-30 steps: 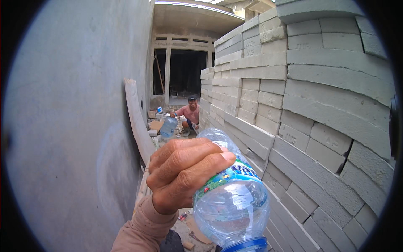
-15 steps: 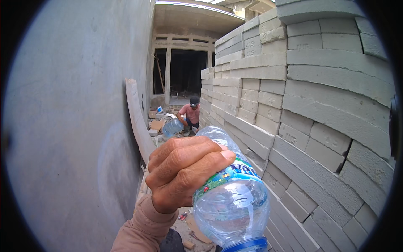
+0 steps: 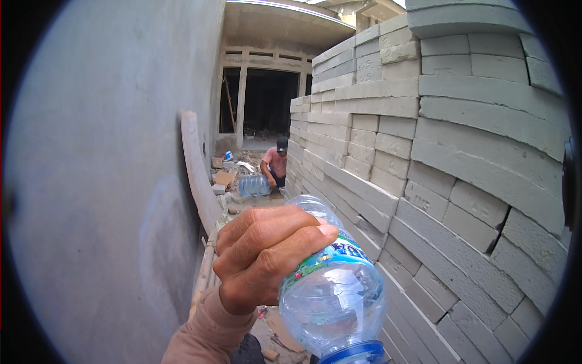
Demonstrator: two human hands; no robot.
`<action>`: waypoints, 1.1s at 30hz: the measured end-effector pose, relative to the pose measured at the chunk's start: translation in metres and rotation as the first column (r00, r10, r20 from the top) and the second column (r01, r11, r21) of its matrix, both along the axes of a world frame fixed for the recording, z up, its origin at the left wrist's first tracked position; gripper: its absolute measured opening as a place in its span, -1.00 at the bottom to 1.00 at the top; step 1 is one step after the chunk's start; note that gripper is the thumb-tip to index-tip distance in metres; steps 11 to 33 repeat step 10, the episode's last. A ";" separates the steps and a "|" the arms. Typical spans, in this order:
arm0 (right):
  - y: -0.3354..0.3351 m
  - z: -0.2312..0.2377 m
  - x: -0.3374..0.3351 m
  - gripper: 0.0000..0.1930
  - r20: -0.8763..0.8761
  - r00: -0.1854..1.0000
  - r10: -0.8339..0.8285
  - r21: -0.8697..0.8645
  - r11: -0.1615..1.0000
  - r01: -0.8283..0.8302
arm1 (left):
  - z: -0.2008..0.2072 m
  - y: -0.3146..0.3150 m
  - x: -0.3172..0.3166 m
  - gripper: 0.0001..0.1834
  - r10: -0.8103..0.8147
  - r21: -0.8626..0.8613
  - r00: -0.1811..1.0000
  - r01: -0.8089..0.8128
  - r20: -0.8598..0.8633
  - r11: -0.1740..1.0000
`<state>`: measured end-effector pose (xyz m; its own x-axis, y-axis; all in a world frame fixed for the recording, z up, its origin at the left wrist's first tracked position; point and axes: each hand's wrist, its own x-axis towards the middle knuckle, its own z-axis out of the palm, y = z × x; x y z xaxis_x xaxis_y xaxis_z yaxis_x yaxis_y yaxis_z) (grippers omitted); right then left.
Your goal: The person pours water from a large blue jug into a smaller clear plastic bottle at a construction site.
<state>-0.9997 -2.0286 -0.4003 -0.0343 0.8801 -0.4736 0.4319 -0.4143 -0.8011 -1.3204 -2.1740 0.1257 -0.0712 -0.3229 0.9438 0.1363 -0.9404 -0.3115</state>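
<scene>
My left hand grips a clear plastic water bottle, its fingers wrapped over the blue and green label. The bottle is tilted, with its blue-ringed neck toward me at the lower edge and its base pointing away. No liquid can be made out for certain inside it; the plastic shows reflections. The thumb is hidden behind the bottle. A light brown sleeve covers the left forearm. My right hand is out of view.
Stacked pale grey blocks rise along the right. A plastered wall runs along the left, with a long curved board leaning there. Farther off, a crouching person handles a large blue water jug among rubble.
My left hand still holds the bottle, which sits slightly lower in view. The far person's jug has swung from a slant to nearly level.
</scene>
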 end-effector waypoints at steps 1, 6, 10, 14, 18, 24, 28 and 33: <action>-0.004 0.001 -0.002 -0.74 0.003 1.000 0.004 0.010 1.000 -0.004 | -0.003 0.000 -0.001 -0.54 -0.001 -0.025 1.000 0.001 -0.004 1.000; -0.017 0.009 -0.008 -0.74 0.037 0.999 0.020 -0.014 1.000 -0.020 | -0.024 0.015 -0.003 -0.61 -0.069 -0.109 0.997 0.066 -0.022 0.992; -0.015 -0.009 0.007 -0.71 0.026 1.000 0.016 0.046 0.999 -0.017 | -0.055 0.038 0.011 -0.61 -0.136 -0.274 0.987 0.107 -0.088 0.956; -0.015 -0.009 0.007 -0.71 0.026 1.000 0.016 0.046 0.999 -0.017 | -0.055 0.038 0.011 -0.61 -0.136 -0.274 0.987 0.107 -0.088 0.956; -0.015 -0.009 0.007 -0.71 0.026 1.000 0.016 0.046 0.999 -0.017 | -0.055 0.038 0.011 -0.61 -0.136 -0.274 0.987 0.107 -0.088 0.956; -0.015 -0.009 0.007 -0.71 0.026 1.000 0.016 0.046 0.999 -0.017 | -0.055 0.038 0.011 -0.61 -0.136 -0.274 0.987 0.107 -0.088 0.956; -0.015 -0.009 0.007 -0.71 0.026 1.000 0.016 0.046 0.999 -0.017 | -0.055 0.038 0.011 -0.61 -0.136 -0.274 0.987 0.107 -0.088 0.956; -0.015 -0.009 0.007 -0.71 0.026 1.000 0.016 0.046 0.999 -0.017 | -0.055 0.038 0.011 -0.61 -0.136 -0.274 0.987 0.107 -0.088 0.956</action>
